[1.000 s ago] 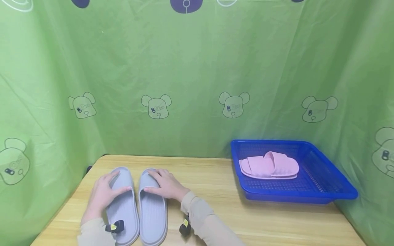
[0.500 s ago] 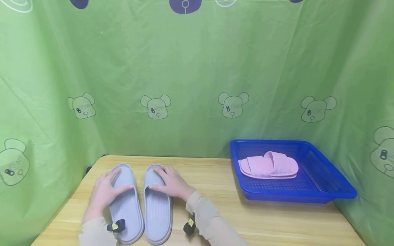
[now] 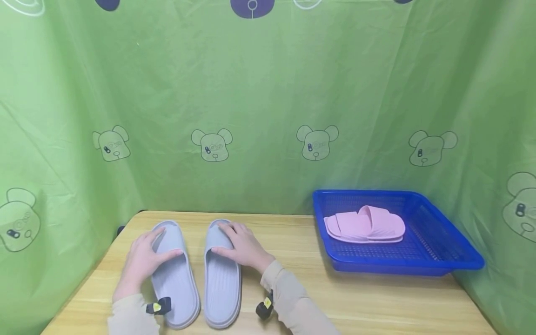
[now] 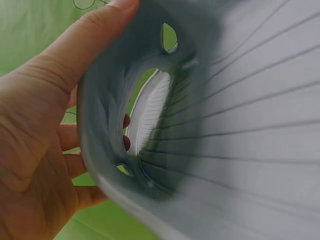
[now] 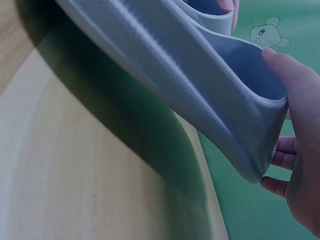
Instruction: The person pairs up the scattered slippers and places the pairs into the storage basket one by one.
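Two grey slippers stand side by side, toes pointing away, with a gap between them. My left hand [image 3: 142,261] grips the left slipper [image 3: 180,291] by its strap, thumb at the strap's open edge, other fingers round its outer side. Seen in the left wrist view, that slipper's ribbed footbed [image 4: 260,130] fills the right half. My right hand [image 3: 245,246] holds the right slipper [image 3: 222,293] across its strap in the same way. In the right wrist view the right slipper [image 5: 165,65] is above the tabletop, its dark shadow below.
A blue plastic basket [image 3: 398,269] stands at the right rear of the wooden table [image 3: 289,228]. Inside it lie pink slippers [image 3: 356,225], one on top of the other. A green curtain [image 3: 268,93] printed with bear heads encloses the back and sides.
Both slippers have moved away and to the right with the hands on them. The right one has shifted further, so the gap between them has widened. The basket stays put.
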The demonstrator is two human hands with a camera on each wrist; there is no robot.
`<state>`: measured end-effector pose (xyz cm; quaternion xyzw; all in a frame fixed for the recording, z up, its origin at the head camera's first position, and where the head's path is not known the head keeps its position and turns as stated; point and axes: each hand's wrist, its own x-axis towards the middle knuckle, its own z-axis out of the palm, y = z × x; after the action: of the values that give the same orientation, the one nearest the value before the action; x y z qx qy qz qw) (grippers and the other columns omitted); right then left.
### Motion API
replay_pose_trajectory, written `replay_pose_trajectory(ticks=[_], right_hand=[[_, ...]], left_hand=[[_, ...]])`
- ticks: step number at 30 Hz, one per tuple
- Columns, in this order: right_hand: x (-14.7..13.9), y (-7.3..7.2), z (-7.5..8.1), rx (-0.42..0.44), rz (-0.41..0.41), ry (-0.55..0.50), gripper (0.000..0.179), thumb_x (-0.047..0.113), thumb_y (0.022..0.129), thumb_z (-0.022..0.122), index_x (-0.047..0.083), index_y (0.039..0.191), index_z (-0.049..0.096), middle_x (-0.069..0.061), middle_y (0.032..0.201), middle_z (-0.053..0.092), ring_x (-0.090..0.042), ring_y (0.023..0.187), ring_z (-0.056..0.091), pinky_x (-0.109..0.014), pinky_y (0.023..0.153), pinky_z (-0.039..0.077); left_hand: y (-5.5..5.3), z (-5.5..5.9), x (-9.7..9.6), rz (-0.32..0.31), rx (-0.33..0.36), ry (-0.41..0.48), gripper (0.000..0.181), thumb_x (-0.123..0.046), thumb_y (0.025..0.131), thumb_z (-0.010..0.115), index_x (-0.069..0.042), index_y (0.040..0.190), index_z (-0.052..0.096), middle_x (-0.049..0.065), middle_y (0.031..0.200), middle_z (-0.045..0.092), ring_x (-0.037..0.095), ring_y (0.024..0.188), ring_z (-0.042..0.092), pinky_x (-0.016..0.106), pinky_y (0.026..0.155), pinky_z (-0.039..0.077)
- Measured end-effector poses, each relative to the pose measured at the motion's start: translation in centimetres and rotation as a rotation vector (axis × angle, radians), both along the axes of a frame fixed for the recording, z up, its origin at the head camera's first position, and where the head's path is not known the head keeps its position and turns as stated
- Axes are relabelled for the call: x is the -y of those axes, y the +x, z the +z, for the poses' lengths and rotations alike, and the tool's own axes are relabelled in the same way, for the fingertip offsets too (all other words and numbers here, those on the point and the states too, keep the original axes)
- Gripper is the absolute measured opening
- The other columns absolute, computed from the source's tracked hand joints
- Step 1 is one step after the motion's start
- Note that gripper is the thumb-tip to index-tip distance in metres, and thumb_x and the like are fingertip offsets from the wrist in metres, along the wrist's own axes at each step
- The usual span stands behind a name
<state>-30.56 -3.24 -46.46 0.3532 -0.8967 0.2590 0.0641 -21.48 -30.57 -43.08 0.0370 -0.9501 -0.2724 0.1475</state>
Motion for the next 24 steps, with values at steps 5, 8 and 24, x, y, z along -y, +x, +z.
replay_pose_trajectory(ticks=[5,8,24], right_hand=[[-0.6,-0.1,0.2,0.002,-0.026,-0.024,0.078,0.065,0.09,0.052,0.024,0.152,0.033,-0.01,0.149,0.044,-0.028,0.136,0.043,-0.051,0.114,0.035],[-1.1,-0.1,0.2,0.0,-0.042,-0.039,0.077,0.064,0.089,0.055,0.024,0.152,0.033,-0.01,0.149,0.044,-0.028,0.136,0.043,-0.051,0.114,0.035],[-3.4,-0.6,0.7,-0.006,-0.136,-0.133,0.078,0.062,0.087,0.059,0.024,0.151,0.034,-0.014,0.144,0.046,-0.034,0.131,0.044,-0.052,0.106,0.042]], left_hand=[[-0.1,0.2,-0.1,-0.001,0.01,0.015,0.099,-0.06,0.074,0.076,-0.001,0.145,0.041,0.034,0.144,0.041,0.054,0.131,0.037,0.069,0.108,0.029],[-0.1,0.2,-0.1,0.005,0.005,0.025,0.098,-0.06,0.075,0.074,-0.002,0.146,0.04,0.035,0.145,0.04,0.054,0.131,0.036,0.069,0.108,0.029],[-0.1,0.3,-0.4,0.076,0.051,0.024,0.099,-0.071,0.078,0.064,-0.009,0.15,0.037,0.033,0.14,0.042,0.05,0.124,0.043,0.068,0.098,0.04]])
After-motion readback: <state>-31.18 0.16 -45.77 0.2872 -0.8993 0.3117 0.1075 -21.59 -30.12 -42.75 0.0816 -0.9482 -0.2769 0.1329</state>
